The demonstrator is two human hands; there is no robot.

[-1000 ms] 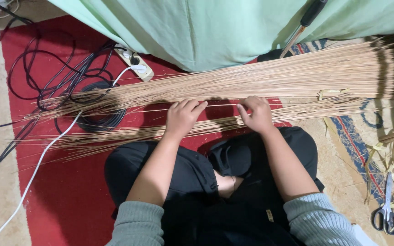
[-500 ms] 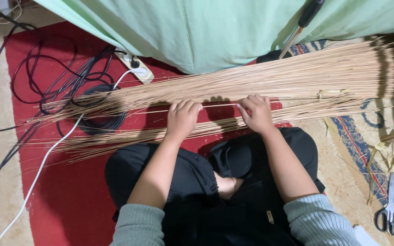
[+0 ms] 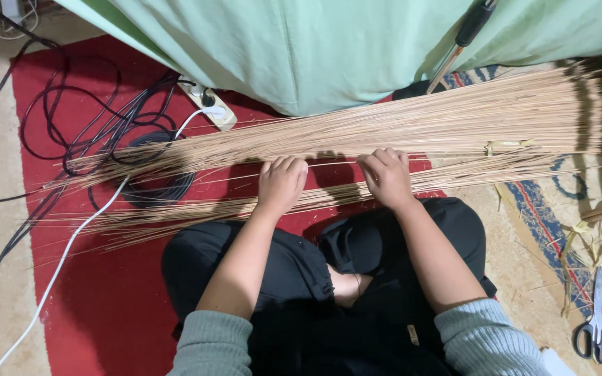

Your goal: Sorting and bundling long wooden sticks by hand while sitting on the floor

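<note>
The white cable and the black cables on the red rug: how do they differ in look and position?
The white cable is single and runs nearly straight, from the power strip toward the lower left; the black cables are several, looped and tangled. Both pass under the thin sticks that the hands press.

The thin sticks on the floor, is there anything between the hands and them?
Nothing visible. The left hand and the right hand both rest palm down on the thin sticks, which lie spread across the red rug. The black cables and power strip sit off to the left.
</note>
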